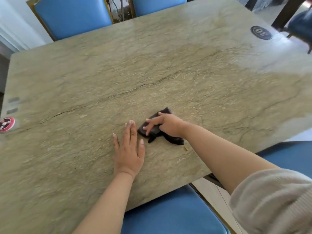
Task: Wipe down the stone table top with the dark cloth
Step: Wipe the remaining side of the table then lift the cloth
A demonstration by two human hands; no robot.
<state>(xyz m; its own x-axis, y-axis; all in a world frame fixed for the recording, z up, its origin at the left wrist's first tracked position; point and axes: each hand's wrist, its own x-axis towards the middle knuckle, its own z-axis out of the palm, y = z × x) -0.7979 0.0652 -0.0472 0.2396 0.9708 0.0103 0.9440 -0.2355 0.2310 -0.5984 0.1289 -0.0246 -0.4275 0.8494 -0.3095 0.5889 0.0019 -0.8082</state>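
At the far left edge of the wide, beige-green veined stone tabletop lies a small round red and white disc, with two small grey rectangular stickers just beyond it along the same edge. Behind the tabletop's far side stand two blue padded chairs with gold-coloured frames, their backs rising above the stone. Nearer the middle, the left hand lies flat on the stone, palm down, fingers straight and close together, thumb spread out to the side; it holds nothing. Just beside its fingertips, to the right, sits the crumpled dark cloth, bunched on the stone in the near-centre part of the tabletop. The right hand is on top of that cloth, its fingers spread and bent over the folds, pressing the fabric down against the surface; a loose corner of cloth sticks out beyond the knuckles and another tail trails toward the wrist. The two hands are near one another but not touching. A tiny tan crumb lies on the stone just beside the right forearm. That arm wears a pushed-up pale knitted sleeve. A blue seat cushion shows below the near edge. Far right, near the back corner, rests a dark oval plaque with pale markings.
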